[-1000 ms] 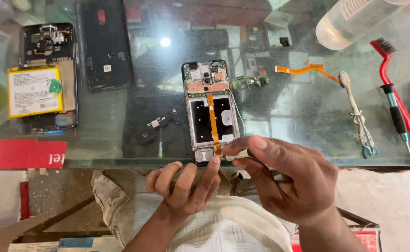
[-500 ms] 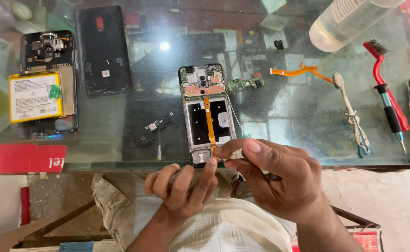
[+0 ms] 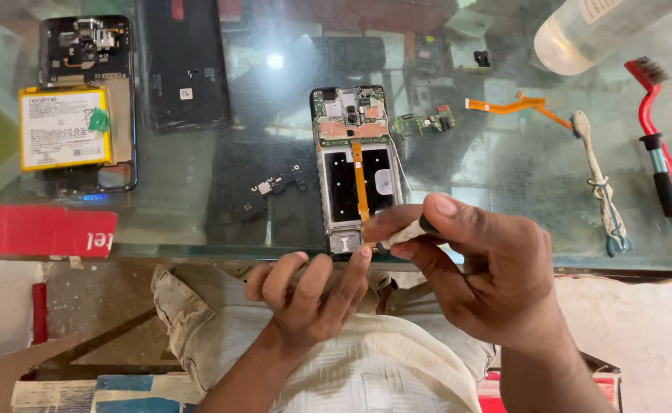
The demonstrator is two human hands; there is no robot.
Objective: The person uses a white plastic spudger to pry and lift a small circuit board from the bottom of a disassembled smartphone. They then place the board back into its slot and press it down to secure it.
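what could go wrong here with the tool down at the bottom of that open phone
The right hand presses a pale-handled tool beside the orange flex cable; a slip might nick or tear it. The open phone lies near the glass table edge, steadied only by left hand fingertips, so it could slide off. The small loose board nearby could get knocked.

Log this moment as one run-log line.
left hand: steadying opened phone bottom edge | right hand: pinching pale tool at phone's lower end | surface: glass table

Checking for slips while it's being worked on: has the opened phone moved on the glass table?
No. The opened phone keeps its spot beside the small green circuit board; only the camera shifted slightly.
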